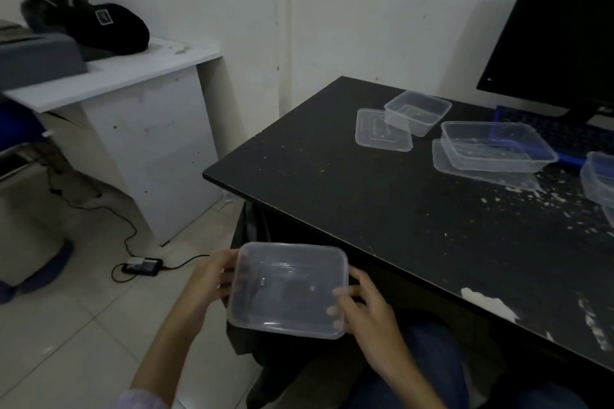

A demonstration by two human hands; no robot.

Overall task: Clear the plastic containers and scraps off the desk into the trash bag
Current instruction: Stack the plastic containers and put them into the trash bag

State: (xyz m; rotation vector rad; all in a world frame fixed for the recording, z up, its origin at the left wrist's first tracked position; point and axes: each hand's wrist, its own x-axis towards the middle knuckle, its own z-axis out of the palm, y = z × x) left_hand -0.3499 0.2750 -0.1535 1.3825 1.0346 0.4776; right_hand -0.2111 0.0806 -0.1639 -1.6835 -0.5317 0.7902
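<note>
- Both hands, left (pixel 212 279) and right (pixel 365 305), grip one container (pixel 287 289) over the dark bag (pixel 252 339).
- Several tubs (pixel 498 146), a lid (pixel 382 131) and scraps (pixel 488 304) remain on the table (pixel 332 176); mostly undone.

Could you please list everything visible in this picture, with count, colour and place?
held container: one, clear, off the desk over the black bag
trash bag: one, black, below the desk's near corner
desk: one, black, right
small container: one, clear, far on the desk, overlapping a lid
lid: one, clear, beside it
large container: one, clear, on another lid, partly over the keyboard
edge container: one, clear, cut off at right
scraps: many, white, scattered on the desk's near right
monitor: one, black
keyboard: one, dark with blue edge
white desk: one, left
black bag: one, on it
phone: one, black, on the floor, cabled
left hand: grips the container's left edge
right hand: grips its right edge
</note>
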